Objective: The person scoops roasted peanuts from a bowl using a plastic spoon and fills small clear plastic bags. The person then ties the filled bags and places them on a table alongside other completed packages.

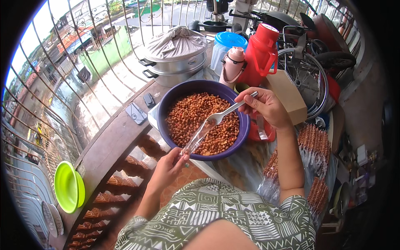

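Observation:
A large purple plastic basin (244,131) full of reddish-brown peanuts (190,115) stands on the table in front of me. My right hand (257,104) grips the handle of a pale plastic spoon (229,109), whose bowl points down and left over the peanuts. In my left hand (173,165), fingertips pinch the lower end of a narrow clear plastic bag (197,137). Its upper end meets the spoon's bowl, and a few peanuts show there. Whether they lie in the spoon or inside the bag I cannot tell.
Bundles of filled narrow bags (314,140) lie at the right. Beyond the basin stand a red thermos jug (261,56), a pink bottle (232,65), a blue-lidded container (229,40) and a cloth-covered steamer pot (178,62). A phone (136,113) and green basin (67,187) rest on the ledge.

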`<state>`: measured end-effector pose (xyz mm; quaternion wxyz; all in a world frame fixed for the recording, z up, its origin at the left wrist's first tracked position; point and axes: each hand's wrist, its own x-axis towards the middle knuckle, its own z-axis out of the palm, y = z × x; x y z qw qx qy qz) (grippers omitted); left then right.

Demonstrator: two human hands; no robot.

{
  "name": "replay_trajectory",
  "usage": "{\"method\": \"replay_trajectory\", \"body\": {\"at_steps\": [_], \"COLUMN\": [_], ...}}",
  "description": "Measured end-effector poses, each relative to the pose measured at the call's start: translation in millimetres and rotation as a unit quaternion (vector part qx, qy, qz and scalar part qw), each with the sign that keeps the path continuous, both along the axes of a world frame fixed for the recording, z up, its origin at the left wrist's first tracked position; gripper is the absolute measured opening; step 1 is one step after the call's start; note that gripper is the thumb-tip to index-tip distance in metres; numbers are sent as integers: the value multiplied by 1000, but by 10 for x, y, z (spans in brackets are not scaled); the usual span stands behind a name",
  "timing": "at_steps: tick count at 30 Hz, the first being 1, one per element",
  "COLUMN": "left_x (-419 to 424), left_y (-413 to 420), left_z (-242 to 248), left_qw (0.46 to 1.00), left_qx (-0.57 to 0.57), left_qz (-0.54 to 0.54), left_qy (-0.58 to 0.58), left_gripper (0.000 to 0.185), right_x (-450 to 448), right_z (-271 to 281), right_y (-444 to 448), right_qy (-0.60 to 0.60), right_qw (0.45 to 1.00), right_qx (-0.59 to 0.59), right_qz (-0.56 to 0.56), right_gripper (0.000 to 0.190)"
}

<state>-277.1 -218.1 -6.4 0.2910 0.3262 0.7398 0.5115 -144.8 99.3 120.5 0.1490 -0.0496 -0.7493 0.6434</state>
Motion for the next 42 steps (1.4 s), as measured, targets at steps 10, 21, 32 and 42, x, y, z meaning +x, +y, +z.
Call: {"method": "replay_trajectory", "body": {"at_steps": [10,21,32,42], "left_x": [88,-57,693,1512], "left_y": [121,158,670,1254], "left_z": [217,58,180,-261], "left_qw": [991,908,906,887], "left_qx": [98,376,298,280], "left_qz": [-26,-123,-282,-367], "left_qy": [-88,-138,-107,-18], "left_gripper": [27,61,54,54], "right_x": [118,555,1231,1854], "right_z": [551,-496,-344,-72], "right_y": [-128,-358,-568,-808], "right_qy": [76,-9,32,80], "right_qw": [995,932,941,957], "right_qx": [71,355,332,190], "right_qz": [4,-72,-66,-202], "right_gripper": [21,20,76,12]}}
